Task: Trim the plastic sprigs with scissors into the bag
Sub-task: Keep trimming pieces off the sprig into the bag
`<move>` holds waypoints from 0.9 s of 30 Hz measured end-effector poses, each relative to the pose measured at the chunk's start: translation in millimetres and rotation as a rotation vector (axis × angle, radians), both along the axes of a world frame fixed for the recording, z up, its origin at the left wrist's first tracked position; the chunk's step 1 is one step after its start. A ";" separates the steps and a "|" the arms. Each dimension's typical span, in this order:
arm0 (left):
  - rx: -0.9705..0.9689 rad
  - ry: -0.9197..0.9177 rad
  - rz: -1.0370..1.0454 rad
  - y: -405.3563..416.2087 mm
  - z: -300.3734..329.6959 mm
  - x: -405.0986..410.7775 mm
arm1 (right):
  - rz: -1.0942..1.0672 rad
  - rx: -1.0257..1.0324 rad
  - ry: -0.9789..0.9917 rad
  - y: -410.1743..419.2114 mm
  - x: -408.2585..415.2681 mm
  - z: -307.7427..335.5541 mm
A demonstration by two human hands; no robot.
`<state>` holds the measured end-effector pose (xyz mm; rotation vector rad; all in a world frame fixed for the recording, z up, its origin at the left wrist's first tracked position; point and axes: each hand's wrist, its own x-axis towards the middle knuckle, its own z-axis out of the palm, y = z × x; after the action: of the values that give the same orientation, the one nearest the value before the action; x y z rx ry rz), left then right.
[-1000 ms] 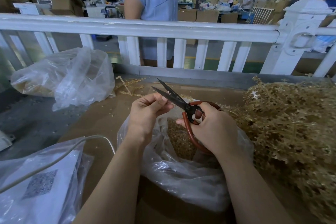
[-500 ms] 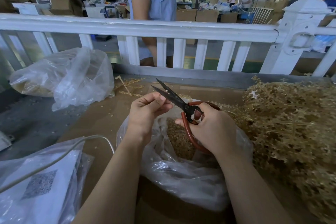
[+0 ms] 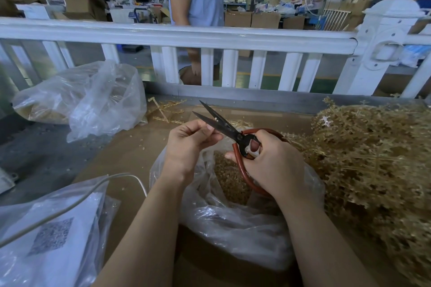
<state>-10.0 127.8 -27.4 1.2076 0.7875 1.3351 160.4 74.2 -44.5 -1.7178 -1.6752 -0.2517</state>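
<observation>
From the head view, the right hand (image 3: 272, 161) grips the red loops of the scissors (image 3: 224, 127), blades parted and pointing up and away to the left. The left hand (image 3: 189, 141) pinches a tiny pale sprig piece (image 3: 215, 121) right at the blades, its fingers touching the lower one. The open bag (image 3: 233, 221) of trimmings sits directly below both hands. The sprig pile (image 3: 373, 161) lies to the right, nearer the right hand.

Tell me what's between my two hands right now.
The scissors' open blades, over the bag, lie between left hand and right hand, head view.
</observation>
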 end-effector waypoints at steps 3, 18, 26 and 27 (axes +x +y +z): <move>-0.011 -0.024 -0.019 -0.3 0.7 -0.2 | 0.010 0.008 0.003 -0.6 -0.1 -0.1; 0.004 0.028 -0.001 -2.5 0.8 3.3 | -0.011 -0.001 -0.032 1.3 1.6 -0.8; 0.007 0.023 -0.022 -1.1 -1.0 0.6 | -0.009 0.003 -0.016 1.2 -0.8 -1.3; 0.008 0.020 -0.028 -1.0 -1.2 0.3 | -0.008 0.009 -0.013 1.1 -1.0 -1.6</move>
<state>-9.7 126.8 -28.6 1.2356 0.7781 1.3063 159.4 75.3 -46.2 -1.7201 -1.6747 -0.2739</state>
